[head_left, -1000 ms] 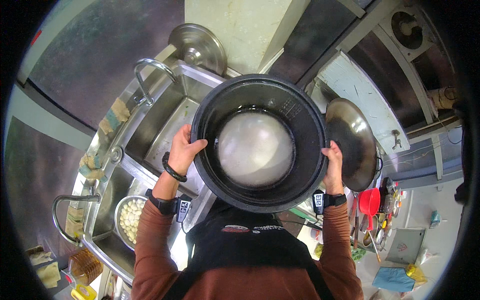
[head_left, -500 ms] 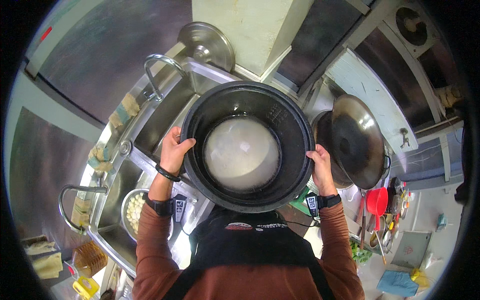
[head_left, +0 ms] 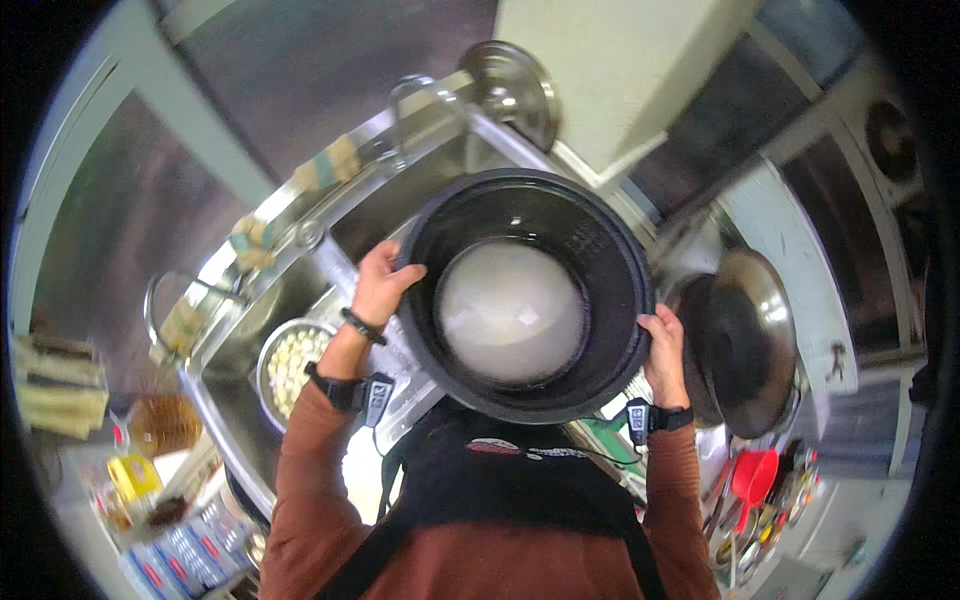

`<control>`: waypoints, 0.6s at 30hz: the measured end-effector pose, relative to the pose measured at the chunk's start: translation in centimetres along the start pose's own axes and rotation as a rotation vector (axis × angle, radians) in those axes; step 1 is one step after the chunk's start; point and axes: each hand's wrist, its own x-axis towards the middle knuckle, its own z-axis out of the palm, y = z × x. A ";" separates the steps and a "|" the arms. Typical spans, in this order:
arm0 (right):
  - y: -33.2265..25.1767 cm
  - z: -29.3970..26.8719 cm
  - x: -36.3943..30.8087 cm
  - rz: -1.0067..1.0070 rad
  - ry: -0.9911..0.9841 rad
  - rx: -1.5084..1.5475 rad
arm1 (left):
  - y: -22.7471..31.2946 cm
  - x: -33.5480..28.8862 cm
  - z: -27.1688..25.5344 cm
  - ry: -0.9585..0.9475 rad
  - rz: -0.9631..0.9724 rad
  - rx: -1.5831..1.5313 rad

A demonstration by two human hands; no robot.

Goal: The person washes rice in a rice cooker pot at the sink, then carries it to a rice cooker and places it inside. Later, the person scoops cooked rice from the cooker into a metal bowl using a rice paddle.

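Note:
Between my hands I carry a large black cooker pot [head_left: 620, 300], roughly level in front of my apron. Cloudy whitish water [head_left: 510, 315] covers its bottom; what lies under the water is hard to make out. My left hand [head_left: 382, 285] grips the left rim, with the thumb over the edge and the fingers outside. On the right rim, lower down, my right hand [head_left: 664, 340] holds on in the same way. The fingers beneath the rim are mostly hidden.
A steel double sink [head_left: 265, 325] with two curved taps lies to the left. In it sits a bowl [head_left: 262, 372] of pale bulb-like pieces. A steel lid [head_left: 512, 95] leans behind. On the right are a big wok [head_left: 750, 340] and a red ladle-like scoop [head_left: 754, 476].
My view has turned, so sink and wok have shifted across the picture. The pot stays in both hands and sits slightly further right in view.

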 end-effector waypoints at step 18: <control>-1.5 1.6 3.1 -0.078 -0.537 -0.094 | -6.5 -14.4 2.6 0.403 -0.086 -0.081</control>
